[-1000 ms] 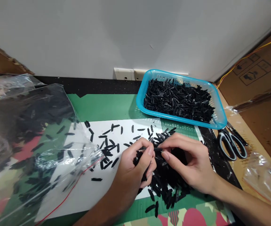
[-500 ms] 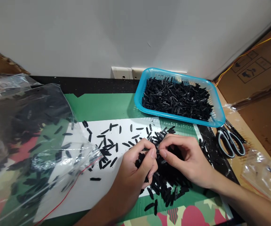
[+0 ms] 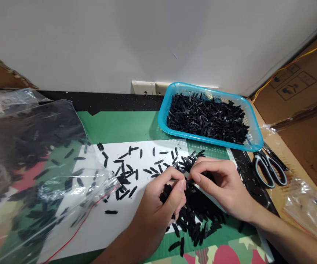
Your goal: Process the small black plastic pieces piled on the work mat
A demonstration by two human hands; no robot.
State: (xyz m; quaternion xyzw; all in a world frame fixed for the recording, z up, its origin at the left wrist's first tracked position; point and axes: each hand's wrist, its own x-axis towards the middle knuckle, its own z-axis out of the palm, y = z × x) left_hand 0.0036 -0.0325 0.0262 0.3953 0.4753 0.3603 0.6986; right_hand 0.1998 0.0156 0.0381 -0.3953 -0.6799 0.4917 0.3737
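Observation:
My left hand [image 3: 165,205] is closed over a cluster of small black strip-shaped pieces in its palm, its thumb and forefinger pinched together. Just to its right, my right hand [image 3: 224,185] has thumb and forefinger closed at the tips on what looks like one dark piece, mostly hidden by the fingers. A narrow gap separates the two sets of fingertips. Beneath both hands spreads a dense pile of the black pieces [image 3: 194,216]. More loose pieces [image 3: 124,174] lie scattered to the left on a white sheet [image 3: 92,220].
At the back right, a blue plastic basket [image 3: 210,141] holds a heap of the same pieces. A clear zip bag [image 3: 34,157] with black pieces covers the left side. Scissors [image 3: 268,170] and a small clear bag [image 3: 301,205] lie right. Cardboard [image 3: 307,110] stands beyond.
My right hand has shifted slightly right, so the fingertips that were nearly together are a little apart. My left hand keeps its closed grip. The view has tilted slightly.

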